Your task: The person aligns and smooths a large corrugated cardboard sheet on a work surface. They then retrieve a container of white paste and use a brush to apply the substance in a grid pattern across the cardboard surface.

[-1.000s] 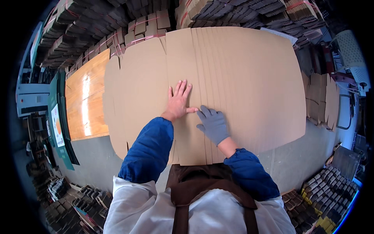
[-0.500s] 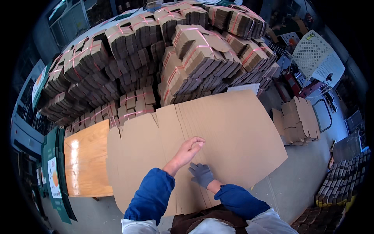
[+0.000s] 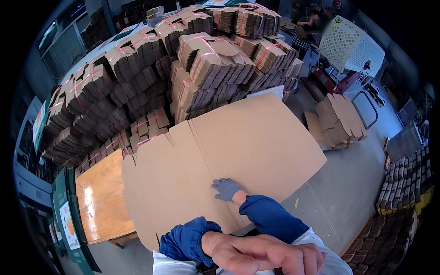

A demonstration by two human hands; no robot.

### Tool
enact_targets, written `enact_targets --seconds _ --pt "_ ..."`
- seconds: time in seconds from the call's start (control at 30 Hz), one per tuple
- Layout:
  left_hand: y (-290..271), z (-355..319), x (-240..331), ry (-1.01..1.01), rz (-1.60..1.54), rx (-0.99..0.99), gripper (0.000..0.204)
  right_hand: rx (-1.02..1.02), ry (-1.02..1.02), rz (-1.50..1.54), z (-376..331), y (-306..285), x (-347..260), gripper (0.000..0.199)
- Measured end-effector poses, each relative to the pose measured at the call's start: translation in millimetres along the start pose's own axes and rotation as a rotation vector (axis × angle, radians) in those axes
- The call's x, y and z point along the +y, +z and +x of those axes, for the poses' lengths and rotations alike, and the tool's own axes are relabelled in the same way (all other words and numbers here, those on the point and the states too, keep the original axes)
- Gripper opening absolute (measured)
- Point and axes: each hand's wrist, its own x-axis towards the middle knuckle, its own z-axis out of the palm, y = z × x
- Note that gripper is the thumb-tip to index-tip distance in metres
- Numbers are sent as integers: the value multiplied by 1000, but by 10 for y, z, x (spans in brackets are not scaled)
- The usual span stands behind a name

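A wide brown cardboard sheet (image 3: 256, 142), creased and slotted along its edges, lies flat in front of me. My right hand (image 3: 225, 189), in a grey glove, rests on it beside the crease lines with its fingers spread. Bare and raised close to me, my left hand (image 3: 268, 253) hangs over the near edge with its fingers loosely bent and the thumb apart. Nothing shows in its grip, and the bottom of the picture cuts off part of it.
Beneath the sheet's left end is a wooden tabletop (image 3: 103, 197), with green printed boards (image 3: 73, 224) beside it. Tied bundles of folded cardboard (image 3: 213, 62) are piled beyond. More cardboard (image 3: 339, 119) stands on the floor at right. A person (image 3: 311, 20) is far off by a white perforated panel (image 3: 350, 46).
My left hand has lifted off from over the sheet and come back toward me. The gloved right hand stays on the cardboard. My view has turned slightly right.
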Motion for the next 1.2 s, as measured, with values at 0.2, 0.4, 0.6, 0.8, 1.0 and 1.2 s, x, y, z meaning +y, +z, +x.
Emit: enact_targets --seconds 0.2,0.4,0.6,0.8,1.0,1.2 --pt "-304 -36 -1188 -37 -12 -100 61 258 -107 176 -1213 22 9 56" --pt "-340 137 -2681 -154 -144 -5 70 454 210 232 -3746 485 777 47" --pt "-643 64 -3642 -274 -357 64 71 252 940 363 -6382 1507 1194 49" --pt "-1250 31 -4215 -364 -394 93 52 333 1150 567 -6781 1900 1349 44" --pt "-2859 -282 -3895 -1107 197 168 20 372 1076 755 -6081 1722 2112 44" --pt "-4334 -2450 -3402 -2117 1498 162 21 -380 1004 724 -5925 1634 3299 42"
